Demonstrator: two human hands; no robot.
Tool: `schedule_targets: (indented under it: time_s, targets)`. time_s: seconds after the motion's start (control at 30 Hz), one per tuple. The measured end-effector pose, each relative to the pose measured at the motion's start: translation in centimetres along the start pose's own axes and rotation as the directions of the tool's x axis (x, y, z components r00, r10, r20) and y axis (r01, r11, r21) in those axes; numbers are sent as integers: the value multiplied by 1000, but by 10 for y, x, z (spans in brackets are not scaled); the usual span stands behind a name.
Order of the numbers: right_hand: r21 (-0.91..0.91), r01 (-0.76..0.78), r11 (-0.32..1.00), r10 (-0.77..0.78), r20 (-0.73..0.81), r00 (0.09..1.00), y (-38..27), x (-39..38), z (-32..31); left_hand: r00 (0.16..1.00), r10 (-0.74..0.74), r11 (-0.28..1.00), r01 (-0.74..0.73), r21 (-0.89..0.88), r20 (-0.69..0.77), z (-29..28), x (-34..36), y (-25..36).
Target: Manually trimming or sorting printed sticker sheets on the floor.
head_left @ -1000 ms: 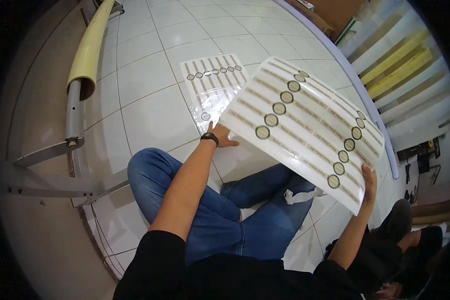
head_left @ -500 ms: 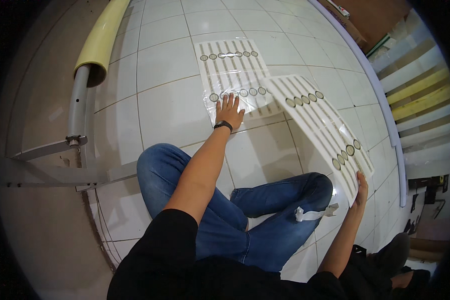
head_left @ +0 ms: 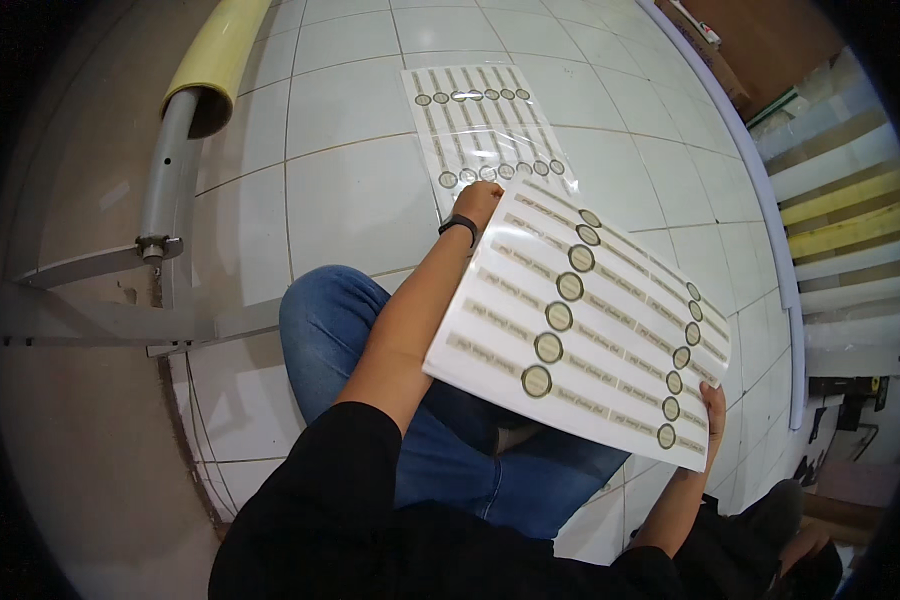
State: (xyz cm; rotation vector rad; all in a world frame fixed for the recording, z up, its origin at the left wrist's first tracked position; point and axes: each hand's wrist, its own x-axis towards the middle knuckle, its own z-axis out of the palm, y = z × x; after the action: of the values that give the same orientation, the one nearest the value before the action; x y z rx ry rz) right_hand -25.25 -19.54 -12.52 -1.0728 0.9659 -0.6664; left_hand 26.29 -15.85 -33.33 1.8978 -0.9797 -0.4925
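Observation:
A large white sticker sheet (head_left: 620, 305) printed with rows of round labels and long strips is held tilted over my lap. My right hand (head_left: 713, 408) is closed on its right edge. At the sheet's far left corner, my left hand (head_left: 481, 203) is closed, with a dark band on the wrist; its fingertips are partly hidden, but it appears to pinch that corner. Beyond it, a second, similar sheet (head_left: 485, 125) with a shiny clear film lies flat on the tiles. The raised sheet covers part of its near end.
I sit cross-legged on a white tiled floor (head_left: 345, 115). To the left stands a grey metal frame (head_left: 175, 180) with a yellow roll (head_left: 210, 75) on its bar. Several white and yellow rolls (head_left: 840, 200) are at the right, behind a pale lilac edge (head_left: 760, 180). Another person's dark-clothed leg (head_left: 770, 515) is at lower right.
My left hand has lifted off the flat sheet, closed, and come to the raised sheet's corner. The raised sheet has swung left and turned its printed face toward me.

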Motion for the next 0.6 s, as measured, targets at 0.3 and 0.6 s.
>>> schedule_targets:
  time_s: [0.3,0.6]
  targets:
    - [-242,-121,963,132,30,991,-2,46,-33,979,-185,876,202,-438,82,-15,10,26]
    - [-199,-155,968,151,-37,988,6,59,-23,991,-101,931,124,-344,84,-13,9,19]
